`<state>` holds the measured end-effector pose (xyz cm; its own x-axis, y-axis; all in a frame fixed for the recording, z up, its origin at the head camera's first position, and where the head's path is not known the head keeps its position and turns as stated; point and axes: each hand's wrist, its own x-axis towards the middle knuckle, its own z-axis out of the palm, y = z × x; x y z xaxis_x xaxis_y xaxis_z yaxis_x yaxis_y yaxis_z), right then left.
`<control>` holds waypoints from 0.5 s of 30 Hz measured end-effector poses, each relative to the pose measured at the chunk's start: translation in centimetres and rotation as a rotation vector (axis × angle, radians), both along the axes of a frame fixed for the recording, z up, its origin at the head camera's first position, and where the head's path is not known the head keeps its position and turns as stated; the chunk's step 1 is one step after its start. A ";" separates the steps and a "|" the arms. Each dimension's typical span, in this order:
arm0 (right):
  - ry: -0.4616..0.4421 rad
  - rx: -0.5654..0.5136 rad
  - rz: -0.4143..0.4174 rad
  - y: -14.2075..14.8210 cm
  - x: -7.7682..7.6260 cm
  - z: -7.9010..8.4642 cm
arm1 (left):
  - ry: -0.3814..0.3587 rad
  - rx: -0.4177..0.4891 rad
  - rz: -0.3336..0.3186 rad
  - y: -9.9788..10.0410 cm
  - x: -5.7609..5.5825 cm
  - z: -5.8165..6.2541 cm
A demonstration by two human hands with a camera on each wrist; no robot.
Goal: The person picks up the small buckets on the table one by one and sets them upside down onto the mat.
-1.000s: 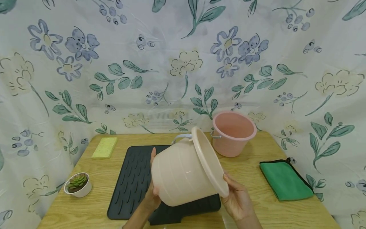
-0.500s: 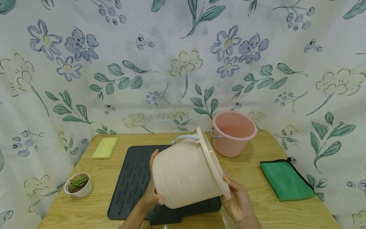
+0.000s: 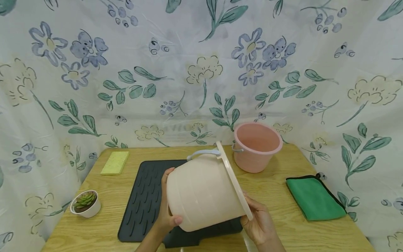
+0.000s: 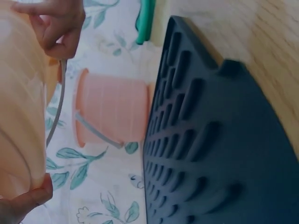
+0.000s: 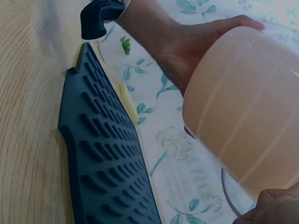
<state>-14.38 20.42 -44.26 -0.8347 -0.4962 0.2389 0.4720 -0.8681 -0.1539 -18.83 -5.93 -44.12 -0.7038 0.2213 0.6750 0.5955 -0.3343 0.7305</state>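
Observation:
A cream bucket (image 3: 204,190) is held in the air, tilted on its side over the black drying mat (image 3: 141,199), its mouth facing right and away. My left hand (image 3: 165,213) holds the bottom end, thumb on the near side and fingers on the far side. At the rim, my right hand (image 3: 259,218) grips the lower right edge. The bucket's grey handle (image 3: 203,152) lies along its upper side. In the left wrist view the right hand (image 4: 58,25) shows at the rim. The right wrist view has the left hand (image 5: 182,49) spread against the base. The bucket's inside is hidden.
A pink bucket (image 3: 253,157) stands upright at the back right of the wooden table (image 3: 270,189). A folded green cloth (image 3: 315,198) lies at the right. A yellow sponge (image 3: 115,163) and a small potted succulent (image 3: 85,203) are at the left. A floral curtain (image 3: 176,91) hangs behind.
The cream bucket has turned slightly, so its mouth opening has gone out of sight and more of its side faces me. My left thumb has shifted along the base. Both hands keep hold.

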 end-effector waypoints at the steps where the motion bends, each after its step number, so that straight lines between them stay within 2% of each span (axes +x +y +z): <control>1: 0.005 0.000 0.002 0.0 0.0 -0.1 | -0.002 -0.002 0.007 0.0 0.0 0.1; 9: 0.055 -0.004 0.052 -0.6 -0.5 -1.4 | -0.013 -0.008 0.042 -0.5 0.0 0.5; 15: -0.039 0.173 -0.008 -1.2 -0.5 -2.1 | -0.004 -0.034 0.045 -1.2 -0.1 1.1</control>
<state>-14.89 19.26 -46.33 -0.8457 -0.5203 0.1183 0.4736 -0.8341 -0.2828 -18.95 -7.14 -43.03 -0.7162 0.2116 0.6650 0.6066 -0.2822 0.7432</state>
